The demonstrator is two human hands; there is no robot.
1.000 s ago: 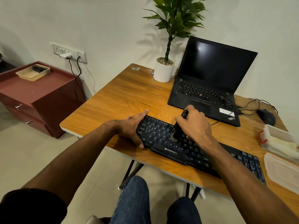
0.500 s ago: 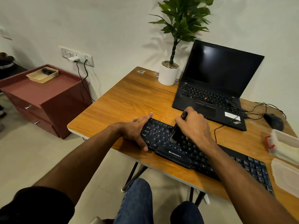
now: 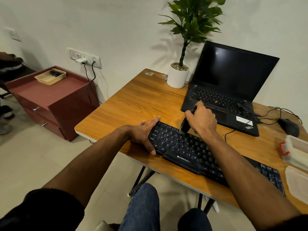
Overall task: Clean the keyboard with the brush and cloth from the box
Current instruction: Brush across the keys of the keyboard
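Observation:
A black keyboard lies slantwise along the front edge of the wooden table. My right hand grips a black brush upright, bristles down on the upper key rows near the keyboard's left part. My left hand rests on the keyboard's left end, fingers straight along the far corner and thumb at the near edge. At the right edge stands a clear plastic box with a red latch and something pale inside; whether that is the cloth, I cannot tell. Its lid lies just in front of it.
An open black laptop stands behind the keyboard, with a white plant pot to its left and a mouse with cables to its right. A red drawer cabinet stands left of the table.
My right hand has drawn the brush from the middle key rows up to the top rows. The left hand stays on the keyboard's left end. The camera has shifted, so the scene sits lower and to the right.

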